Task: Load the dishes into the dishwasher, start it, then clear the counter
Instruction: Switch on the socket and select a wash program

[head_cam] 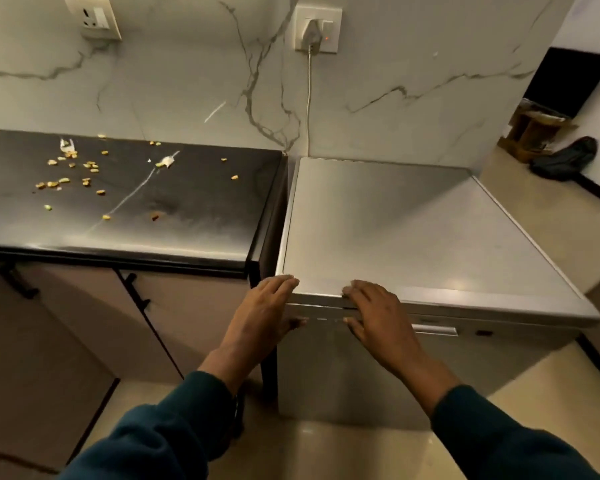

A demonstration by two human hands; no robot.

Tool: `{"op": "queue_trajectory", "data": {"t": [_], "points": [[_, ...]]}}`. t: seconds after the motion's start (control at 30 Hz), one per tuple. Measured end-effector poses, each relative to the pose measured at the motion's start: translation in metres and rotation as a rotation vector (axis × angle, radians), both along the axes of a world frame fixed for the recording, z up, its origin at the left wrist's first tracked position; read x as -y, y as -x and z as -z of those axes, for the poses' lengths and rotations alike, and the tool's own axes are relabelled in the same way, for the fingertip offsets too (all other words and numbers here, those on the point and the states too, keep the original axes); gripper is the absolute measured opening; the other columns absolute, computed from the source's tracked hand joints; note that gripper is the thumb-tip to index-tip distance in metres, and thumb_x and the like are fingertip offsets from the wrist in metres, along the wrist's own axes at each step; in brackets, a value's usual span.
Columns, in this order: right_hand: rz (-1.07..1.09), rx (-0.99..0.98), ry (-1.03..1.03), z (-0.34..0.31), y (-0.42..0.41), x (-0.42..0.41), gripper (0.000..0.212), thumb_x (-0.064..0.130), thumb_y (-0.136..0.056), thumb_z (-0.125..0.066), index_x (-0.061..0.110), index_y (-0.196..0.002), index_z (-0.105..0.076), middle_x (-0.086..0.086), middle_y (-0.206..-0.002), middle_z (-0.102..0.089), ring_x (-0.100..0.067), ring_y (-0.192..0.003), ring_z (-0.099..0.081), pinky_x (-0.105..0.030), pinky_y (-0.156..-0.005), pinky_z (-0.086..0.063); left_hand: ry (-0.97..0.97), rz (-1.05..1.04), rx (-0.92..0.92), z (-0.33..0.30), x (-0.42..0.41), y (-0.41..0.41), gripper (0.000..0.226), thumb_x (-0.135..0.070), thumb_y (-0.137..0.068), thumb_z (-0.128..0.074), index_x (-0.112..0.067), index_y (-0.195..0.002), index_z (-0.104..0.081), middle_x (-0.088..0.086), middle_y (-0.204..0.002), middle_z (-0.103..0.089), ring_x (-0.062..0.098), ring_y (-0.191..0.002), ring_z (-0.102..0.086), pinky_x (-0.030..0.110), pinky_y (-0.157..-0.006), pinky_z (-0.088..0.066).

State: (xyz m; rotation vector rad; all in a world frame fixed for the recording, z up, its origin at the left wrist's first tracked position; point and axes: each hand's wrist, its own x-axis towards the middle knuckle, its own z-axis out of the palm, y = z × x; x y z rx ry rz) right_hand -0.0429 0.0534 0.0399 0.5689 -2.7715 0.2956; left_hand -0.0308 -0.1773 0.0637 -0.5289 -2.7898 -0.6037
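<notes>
Dishwasher [413, 230] front edge lies under left hand [264, 310] and right hand [378, 313].

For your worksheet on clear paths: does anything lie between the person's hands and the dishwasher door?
Nothing visible does. The left hand and right hand already rest, fingers straight, on the dishwasher at its top front edge.

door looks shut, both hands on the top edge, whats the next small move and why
Probably press a button on the control strip to start the dishwasher. The door looks shut, and the left hand and right hand rest flat at its top front edge, thumbs by the strip. Food scraps on the counter come after.
</notes>
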Motion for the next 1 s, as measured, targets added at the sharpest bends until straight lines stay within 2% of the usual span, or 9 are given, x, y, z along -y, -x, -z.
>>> {"op": "queue_trajectory", "data": {"t": [0.07, 0.2, 0.33, 0.47, 0.6, 0.73, 0.83, 0.93, 1.0], "points": [[-0.005, 0.006, 0.027, 0.004, 0.002, -0.002, 0.051, 0.029, -0.083, -0.073, 0.017, -0.130, -0.055, -0.007, -0.135, -0.053, -0.026, -0.124, -0.050, -0.038, -0.104, -0.040, 0.037, 0.008, -0.047, 0.010, -0.004, 0.002, 0.082, -0.034, -0.070, -0.080, -0.013, -0.140, -0.043, 0.003, -0.142, -0.045, 0.020, -0.132, -0.040, 0.029, -0.110, -0.029], [-0.007, -0.144, 0.099, 0.025, 0.011, -0.004, 0.053, 0.031, -0.080, -0.075, 0.014, -0.127, -0.055, -0.005, -0.126, -0.054, -0.023, -0.113, -0.052, -0.036, -0.099, -0.043, 0.073, -0.023, -0.139, 0.046, -0.003, 0.014, 0.095, -0.037, -0.058, -0.087, -0.016, -0.139, -0.042, 0.000, -0.143, -0.041, 0.019, -0.135, -0.033, 0.033, -0.113, -0.028], [0.018, -0.307, 0.229, 0.050, 0.015, 0.001, 0.044, 0.012, -0.080, -0.067, 0.014, -0.123, -0.058, -0.003, -0.121, -0.054, -0.022, -0.109, -0.051, -0.033, -0.097, -0.042, 0.040, -0.002, -0.305, 0.072, 0.002, 0.019, 0.093, -0.035, -0.057, -0.087, -0.021, -0.137, -0.041, -0.004, -0.141, -0.039, 0.016, -0.133, -0.033, 0.036, -0.111, -0.034], [0.008, -0.506, 0.333, 0.071, 0.022, 0.003, 0.041, 0.003, -0.080, -0.055, 0.015, -0.119, -0.061, -0.003, -0.113, -0.058, -0.020, -0.102, -0.054, -0.032, -0.093, -0.044, 0.020, -0.030, -0.449, 0.094, -0.002, 0.025, 0.091, -0.036, -0.061, -0.084, -0.018, -0.139, -0.040, 0.000, -0.141, -0.038, 0.019, -0.133, -0.030, 0.035, -0.111, -0.030], [-0.053, -0.624, 0.286, 0.083, 0.028, -0.005, 0.046, -0.002, -0.083, -0.051, 0.015, -0.124, -0.063, -0.003, -0.120, -0.060, -0.022, -0.107, -0.056, -0.027, -0.092, -0.040, 0.066, -0.057, -0.506, 0.107, -0.006, 0.027, 0.101, -0.037, -0.060, -0.086, -0.015, -0.143, -0.033, 0.004, -0.146, -0.034, 0.023, -0.137, -0.026, 0.038, -0.115, -0.023], [-0.125, -0.560, 0.071, 0.073, 0.030, -0.027, 0.048, 0.001, -0.096, -0.042, 0.021, -0.138, -0.052, 0.002, -0.137, -0.053, -0.021, -0.117, -0.054, -0.031, -0.096, -0.043, 0.125, -0.092, -0.549, 0.111, -0.009, 0.027, 0.106, -0.038, -0.057, -0.087, -0.014, -0.143, -0.031, 0.007, -0.146, -0.034, 0.026, -0.136, -0.029, 0.042, -0.114, -0.026], [-0.191, -0.510, 0.112, 0.066, 0.028, -0.039, 0.044, 0.001, -0.097, -0.044, 0.019, -0.136, -0.053, 0.001, -0.137, -0.054, -0.018, -0.121, -0.051, -0.034, -0.102, -0.044, 0.081, -0.129, -0.554, 0.111, -0.018, 0.025, 0.103, -0.037, -0.058, -0.087, -0.014, -0.142, -0.032, 0.007, -0.144, -0.036, 0.026, -0.135, -0.030, 0.040, -0.115, -0.026], [-0.210, -0.524, 0.156, 0.066, 0.029, -0.041, 0.044, -0.002, -0.096, -0.046, 0.019, -0.133, -0.056, 0.002, -0.135, -0.055, -0.013, -0.120, -0.051, -0.026, -0.101, -0.042, 0.055, -0.144, -0.552, 0.111, -0.020, 0.023, 0.103, -0.036, -0.059, -0.086, -0.015, -0.143, -0.031, 0.005, -0.146, -0.034, 0.024, -0.138, -0.026, 0.038, -0.115, -0.022], [-0.234, -0.528, 0.187, 0.066, 0.032, -0.043, 0.044, -0.002, -0.094, -0.050, 0.020, -0.130, -0.059, 0.003, -0.132, -0.057, -0.008, -0.117, -0.050, -0.016, -0.098, -0.038, 0.057, -0.147, -0.553, 0.112, -0.018, 0.022, 0.103, -0.035, -0.060, -0.086, -0.015, -0.144, -0.029, 0.004, -0.148, -0.031, 0.022, -0.140, -0.024, 0.035, -0.115, -0.019]]}}
